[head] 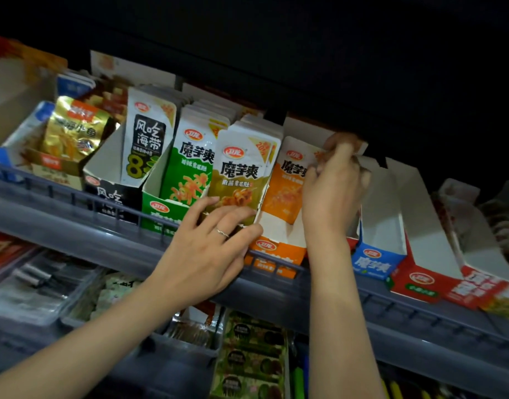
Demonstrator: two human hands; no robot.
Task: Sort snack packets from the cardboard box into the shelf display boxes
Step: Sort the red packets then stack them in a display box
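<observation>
Your right hand (334, 182) pinches the top edge of an orange packet (285, 191) that stands in the orange display box (276, 249). Your left hand (210, 249) lies spread, fingers fairly straight, against the front of the olive packets (241, 174) just beside it.

Left of your left hand, the green packets (190, 162) and the kelp packets (145, 139) fill their boxes, so that part looks done. The orange box holds little. Right of your right hand, the blue display box (377, 260) and the red display box (420, 280) show bare white insides, so I judge most of the filling remains. The cardboard box is out of view.

Room is tight above your right hand: the upper shelf (362, 82) hangs close over your knuckles. Below your wrists, the shelf rail (75, 203) crosses in front, so lift packets over it.
</observation>
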